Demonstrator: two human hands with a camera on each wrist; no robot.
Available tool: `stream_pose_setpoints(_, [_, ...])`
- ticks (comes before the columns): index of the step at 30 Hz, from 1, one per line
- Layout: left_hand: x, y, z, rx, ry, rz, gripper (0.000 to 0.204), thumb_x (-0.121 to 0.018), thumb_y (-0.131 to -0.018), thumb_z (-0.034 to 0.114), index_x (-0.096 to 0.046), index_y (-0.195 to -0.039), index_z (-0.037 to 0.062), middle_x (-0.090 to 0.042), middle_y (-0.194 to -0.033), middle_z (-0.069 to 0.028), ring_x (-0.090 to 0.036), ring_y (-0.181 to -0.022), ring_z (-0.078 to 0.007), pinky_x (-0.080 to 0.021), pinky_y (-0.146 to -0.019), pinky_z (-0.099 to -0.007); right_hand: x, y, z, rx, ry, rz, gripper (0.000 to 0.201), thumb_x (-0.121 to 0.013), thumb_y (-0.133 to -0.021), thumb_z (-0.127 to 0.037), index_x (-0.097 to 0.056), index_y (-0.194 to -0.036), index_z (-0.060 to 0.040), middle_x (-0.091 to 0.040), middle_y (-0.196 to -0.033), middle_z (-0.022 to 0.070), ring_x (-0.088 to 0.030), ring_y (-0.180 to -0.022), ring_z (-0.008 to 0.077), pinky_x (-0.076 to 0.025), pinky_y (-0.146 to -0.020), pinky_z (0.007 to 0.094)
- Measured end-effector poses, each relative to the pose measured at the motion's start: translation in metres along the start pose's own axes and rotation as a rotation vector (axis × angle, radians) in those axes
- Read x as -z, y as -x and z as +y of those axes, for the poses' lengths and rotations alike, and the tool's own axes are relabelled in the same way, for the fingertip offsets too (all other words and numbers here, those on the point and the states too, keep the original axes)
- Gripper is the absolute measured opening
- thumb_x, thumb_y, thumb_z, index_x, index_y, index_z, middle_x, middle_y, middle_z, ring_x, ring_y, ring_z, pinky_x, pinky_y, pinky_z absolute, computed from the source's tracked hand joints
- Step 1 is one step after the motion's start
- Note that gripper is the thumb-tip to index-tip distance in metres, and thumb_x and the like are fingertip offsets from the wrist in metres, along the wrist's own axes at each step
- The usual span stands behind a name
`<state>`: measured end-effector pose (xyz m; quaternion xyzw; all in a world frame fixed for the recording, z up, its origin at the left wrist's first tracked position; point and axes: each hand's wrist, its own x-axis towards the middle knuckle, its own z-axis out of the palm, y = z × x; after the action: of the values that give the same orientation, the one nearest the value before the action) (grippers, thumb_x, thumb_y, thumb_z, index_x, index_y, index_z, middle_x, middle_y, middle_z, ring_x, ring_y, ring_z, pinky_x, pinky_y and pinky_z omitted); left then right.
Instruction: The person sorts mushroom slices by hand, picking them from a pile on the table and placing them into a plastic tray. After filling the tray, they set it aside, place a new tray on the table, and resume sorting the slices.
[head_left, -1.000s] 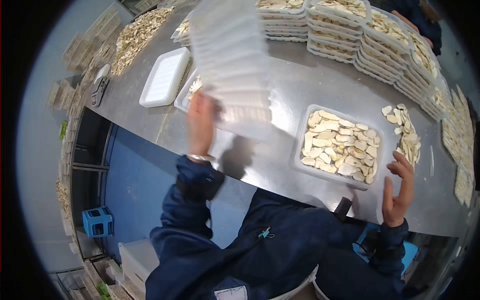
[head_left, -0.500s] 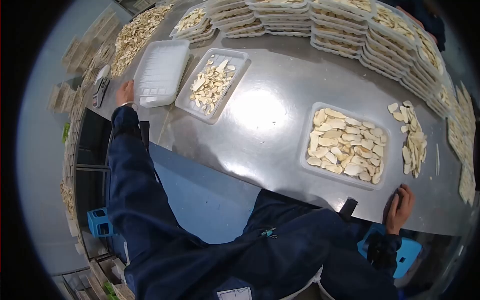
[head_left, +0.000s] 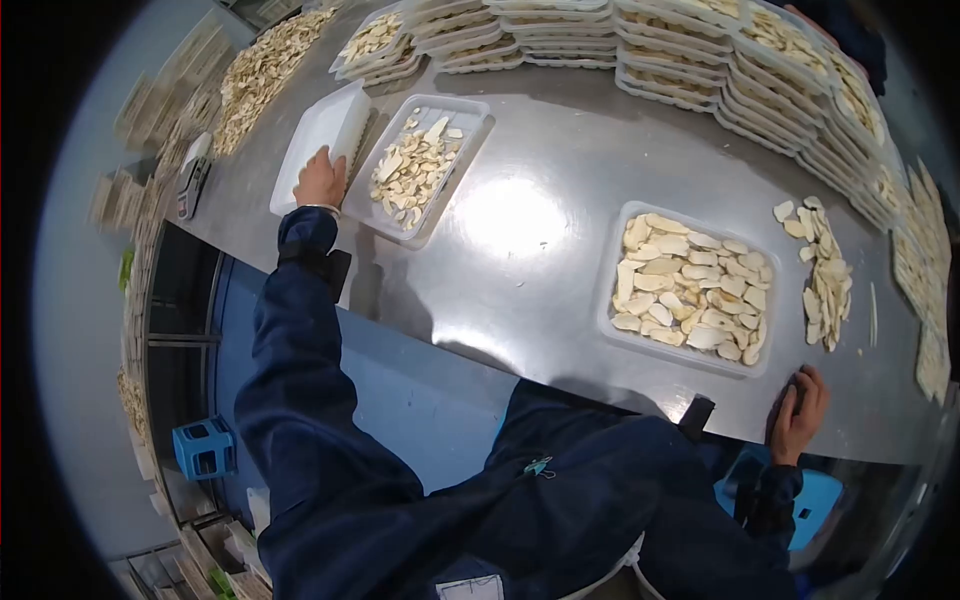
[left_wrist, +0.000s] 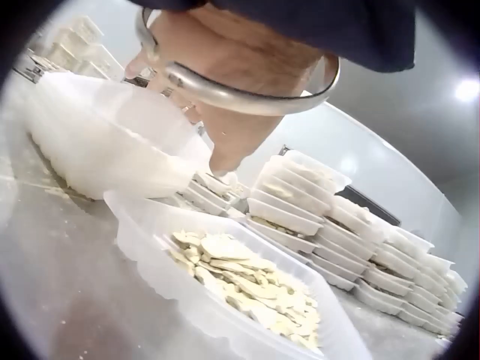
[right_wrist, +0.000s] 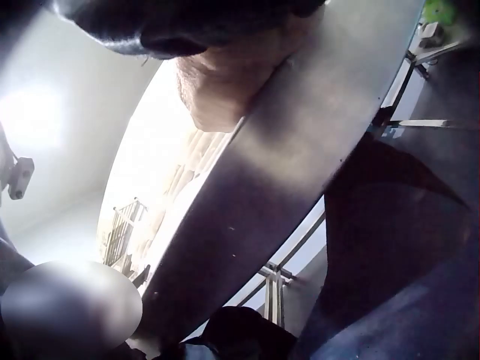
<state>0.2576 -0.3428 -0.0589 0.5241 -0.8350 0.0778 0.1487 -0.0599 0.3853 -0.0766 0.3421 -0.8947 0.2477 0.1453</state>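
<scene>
My left hand [head_left: 322,180] bends over the near right rim of a stack of empty white plastic trays [head_left: 312,130]. In the left wrist view the fingers reach inside the empty trays [left_wrist: 112,142], with the thumb at the rim; the hand grips that rim. Beside it lies a clear tray [head_left: 482,125] partly filled with pale dried slices [head_left: 415,170]. My right hand [head_left: 798,415] rests loosely curled on the table's front edge, its fingertips partly hidden. Near it stands a fuller tray [head_left: 612,290], covered in neatly laid slices [head_left: 690,285].
Tall stacks of filled trays [head_left: 670,80] line the back and right of the metal table [head_left: 510,300]. Loose slices [head_left: 828,280] lie right of the fuller tray. A heap of slices [head_left: 270,75] and a small scale [head_left: 193,180] are at the left. A blue stool [head_left: 204,448] stands on the floor.
My left hand carried trays over the table, set them on the left, then moved from the stack's left side to its right rim. My right hand lowered to the table edge and stayed there.
</scene>
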Motion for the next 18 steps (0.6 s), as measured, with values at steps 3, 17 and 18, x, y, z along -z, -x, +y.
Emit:
stream_pose_setpoints(3, [-0.015, -0.006, -0.008, 0.112, 0.035, -0.053, 0.052, -0.053, -0.095, 0.049, -0.055, -0.131, 0.0121, -0.059, -0.129, -0.0174, -0.057, -0.117, -0.0410, -0.047, -0.092, -0.0574, 0.000, 0.000, -0.002, 0.008, 0.017, 0.004, 0.020, -0.057, -0.089, 0.001, -0.060, -0.109, 0.0021, -0.059, -0.121, 0.0193, -0.054, -0.111, 0.0367, -0.043, -0.097, 0.0421])
stream_pose_setpoints(17, [-0.021, -0.008, -0.006, 0.138, -0.152, -0.262, 0.059, -0.048, -0.092, 0.056, -0.050, -0.138, 0.0188, -0.056, -0.131, -0.0216, -0.055, -0.117, -0.0479, -0.048, -0.093, -0.0573, -0.001, -0.003, -0.001, -0.007, 0.022, 0.001, 0.021, -0.058, -0.087, 0.001, -0.060, -0.108, 0.0022, -0.059, -0.120, 0.0193, -0.054, -0.111, 0.0370, -0.043, -0.097, 0.0426])
stream_pose_setpoints(18, [-0.022, -0.007, -0.007, 0.138, -0.141, -0.256, 0.061, -0.049, -0.092, 0.056, -0.048, -0.140, 0.0186, -0.055, -0.132, -0.0218, -0.055, -0.119, -0.0473, -0.047, -0.095, -0.0570, 0.000, -0.004, -0.002, -0.001, 0.028, 0.000, 0.021, -0.058, -0.087, 0.001, -0.061, -0.108, 0.0021, -0.059, -0.120, 0.0192, -0.054, -0.111, 0.0371, -0.043, -0.097, 0.0428])
